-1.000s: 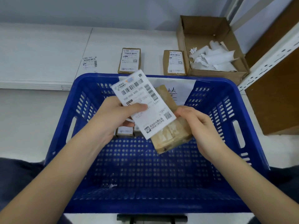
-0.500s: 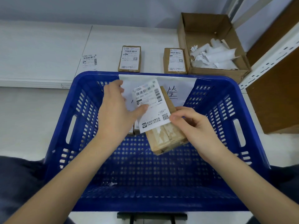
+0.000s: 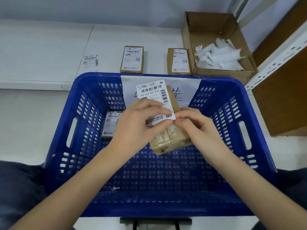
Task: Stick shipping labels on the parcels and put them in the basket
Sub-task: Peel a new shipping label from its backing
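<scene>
Left hand (image 3: 139, 125) pinching label (image 3: 154, 100) | right hand (image 3: 197, 128) gripping parcel (image 3: 171, 138) above basket (image 3: 259, 130); likely light, stiff carton; tape possibly slick | best held by side edges

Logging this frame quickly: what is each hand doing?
Left hand: pinches the white shipping label.
Right hand: holds the brown cardboard parcel.

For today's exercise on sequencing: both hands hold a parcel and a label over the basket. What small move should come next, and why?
Probably press the label flat onto the parcel: the left hand and right hand pinch its lower edge, and its top looks unstuck.
</scene>
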Demonstrator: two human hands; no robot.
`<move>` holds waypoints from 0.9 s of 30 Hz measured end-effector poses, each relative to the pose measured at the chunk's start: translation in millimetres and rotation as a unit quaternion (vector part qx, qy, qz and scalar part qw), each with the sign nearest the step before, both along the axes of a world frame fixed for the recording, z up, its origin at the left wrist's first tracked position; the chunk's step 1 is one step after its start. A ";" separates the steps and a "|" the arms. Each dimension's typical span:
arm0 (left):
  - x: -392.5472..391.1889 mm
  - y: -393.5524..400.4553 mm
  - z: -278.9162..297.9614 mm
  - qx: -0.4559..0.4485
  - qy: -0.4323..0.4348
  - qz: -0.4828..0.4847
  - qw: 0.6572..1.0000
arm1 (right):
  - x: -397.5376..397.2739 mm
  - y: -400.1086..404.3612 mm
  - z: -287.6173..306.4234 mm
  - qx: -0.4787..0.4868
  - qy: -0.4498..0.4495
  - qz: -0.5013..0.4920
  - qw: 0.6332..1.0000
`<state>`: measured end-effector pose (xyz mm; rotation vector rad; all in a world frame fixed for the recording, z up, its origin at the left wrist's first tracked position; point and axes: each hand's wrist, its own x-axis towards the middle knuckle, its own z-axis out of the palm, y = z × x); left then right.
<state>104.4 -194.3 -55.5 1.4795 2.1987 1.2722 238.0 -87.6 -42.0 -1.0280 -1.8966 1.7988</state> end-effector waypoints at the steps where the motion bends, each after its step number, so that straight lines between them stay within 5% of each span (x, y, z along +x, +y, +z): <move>1: 0.0 -0.1 0.6 0.001 -0.005 0.001 1.000 | -0.2 0.1 0.0 0.002 0.000 0.002 1.000; 27: -1.5 0.5 0.5 0.002 -0.007 0.002 1.000 | 0.3 1.9 -5.6 0.024 0.014 0.014 1.000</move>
